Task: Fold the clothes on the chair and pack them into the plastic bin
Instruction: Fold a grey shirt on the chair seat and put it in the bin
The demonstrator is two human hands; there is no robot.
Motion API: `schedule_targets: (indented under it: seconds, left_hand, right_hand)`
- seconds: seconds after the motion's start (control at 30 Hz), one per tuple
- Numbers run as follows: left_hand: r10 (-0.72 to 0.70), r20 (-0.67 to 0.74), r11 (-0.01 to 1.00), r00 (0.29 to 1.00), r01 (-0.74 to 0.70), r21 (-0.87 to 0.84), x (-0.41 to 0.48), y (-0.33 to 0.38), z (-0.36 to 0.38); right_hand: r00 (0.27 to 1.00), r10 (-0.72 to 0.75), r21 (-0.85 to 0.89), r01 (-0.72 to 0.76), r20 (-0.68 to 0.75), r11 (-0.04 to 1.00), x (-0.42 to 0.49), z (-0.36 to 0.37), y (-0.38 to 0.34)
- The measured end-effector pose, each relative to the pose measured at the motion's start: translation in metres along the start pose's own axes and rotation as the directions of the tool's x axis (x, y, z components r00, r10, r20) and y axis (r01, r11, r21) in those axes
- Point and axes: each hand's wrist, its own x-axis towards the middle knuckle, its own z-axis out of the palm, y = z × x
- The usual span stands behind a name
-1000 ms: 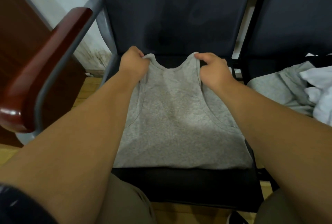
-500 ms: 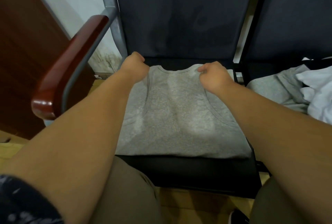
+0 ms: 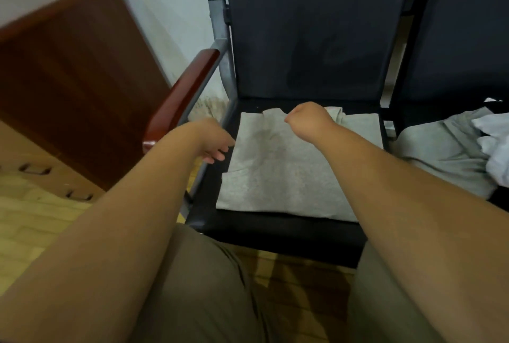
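Observation:
A grey tank top lies flat on the black seat of the chair, straps toward the backrest. My left hand hovers just off the garment's left edge with relaxed fingers and holds nothing. My right hand sits at the top edge beside the right strap, fingers curled down onto the cloth; the fingertips are hidden. More clothes, a grey piece and a white one, are heaped on the neighbouring seat at the right. No plastic bin is in view.
A red-brown wooden armrest on a grey metal frame flanks the seat's left side. Beyond it stand a dark wooden cabinet and a tan box with handle slots. My knees are close to the seat's front edge.
My left hand has let go of the left strap and drawn back past the garment's left edge. The straps now lie down on the seat. The view has swung left.

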Motion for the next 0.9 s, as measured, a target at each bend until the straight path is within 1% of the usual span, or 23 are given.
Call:
schedule_targets:
  seconds: [0.07, 0.17, 0.27, 0.33, 0.43, 0.53, 0.63, 0.7, 0.8, 0.9]
  left_hand:
    - [-0.039, 0.022, 0.999, 0.999, 0.038, 0.021, -0.008, -0.019, 0.008]
    - [-0.115, 0.020, 0.993, 0.993, 0.115, -0.026, -0.008, -0.050, 0.029]
    - [-0.146, 0.145, 0.989, 0.979, 0.148, -0.004, -0.004, -0.072, 0.043]
    - [-0.138, 0.180, 0.990, 0.974, 0.137, 0.016, 0.000, -0.080, 0.045]
    - [-0.113, 0.191, 0.993, 0.975, 0.115, 0.004, 0.007, -0.086, 0.044]
    - [-0.077, 0.174, 0.993, 0.982, 0.061, 0.097, 0.015, -0.088, 0.042]
    - [-0.027, 0.147, 0.977, 0.989, -0.005, 0.214, 0.020, -0.088, 0.040]
    - [-0.011, 0.170, 0.974, 0.985, -0.028, 0.227, 0.020, -0.085, 0.041]
    - [0.008, 0.197, 0.965, 0.980, -0.058, 0.254, 0.022, -0.079, 0.042]
    - [-0.012, 0.225, 0.955, 0.974, -0.055, 0.291, 0.028, -0.077, 0.043]
  right_hand:
    - [1.000, -0.010, 0.008, 0.010, 0.023, 1.000, -0.004, 0.015, -0.013]
    - [0.998, -0.036, 0.010, 0.035, 0.059, 0.999, -0.003, 0.039, -0.028]
    - [0.995, -0.060, -0.016, 0.061, 0.082, 0.998, 0.001, 0.059, -0.039]
    - [0.991, -0.075, -0.024, 0.079, 0.109, 0.997, 0.006, 0.072, -0.044]
    - [0.981, -0.130, -0.057, 0.139, 0.142, 0.989, 0.011, 0.088, -0.049]
    - [0.976, -0.163, -0.117, 0.180, 0.144, 0.977, 0.020, 0.099, -0.051]
    - [0.979, -0.174, -0.194, 0.192, 0.105, 0.962, 0.037, 0.107, -0.057]
    - [0.980, -0.177, -0.240, 0.195, 0.094, 0.951, 0.049, 0.112, -0.060]
    - [0.977, -0.172, -0.312, 0.204, 0.127, 0.928, 0.065, 0.121, -0.067]
    - [0.980, -0.147, -0.407, 0.189, 0.132, 0.893, 0.074, 0.130, -0.074]
